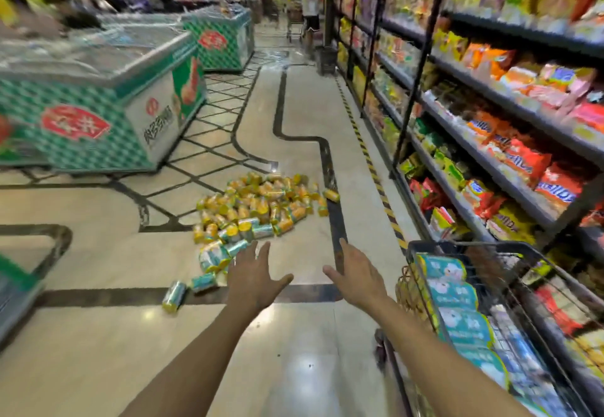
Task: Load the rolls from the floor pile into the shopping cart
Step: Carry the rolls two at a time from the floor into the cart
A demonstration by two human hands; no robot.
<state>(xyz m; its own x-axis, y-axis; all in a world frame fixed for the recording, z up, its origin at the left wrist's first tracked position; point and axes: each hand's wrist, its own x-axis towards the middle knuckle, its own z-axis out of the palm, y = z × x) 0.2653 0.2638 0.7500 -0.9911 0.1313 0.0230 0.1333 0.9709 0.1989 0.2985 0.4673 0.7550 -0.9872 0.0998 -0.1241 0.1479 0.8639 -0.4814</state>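
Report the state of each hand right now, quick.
Left hand: open, fingers spread, holding nothing.
Right hand: open, fingers spread, holding nothing.

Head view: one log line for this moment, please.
left hand: open, empty | right hand: open, empty | rolls: piled on floor ahead | shopping cart: right, partly loaded

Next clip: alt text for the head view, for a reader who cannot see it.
The left hand and right hand reach, fingers spread and empty, toward the pile of rolls on a supermarket floor. The shopping cart, already holding teal packs, stands at right beside stocked shelves.
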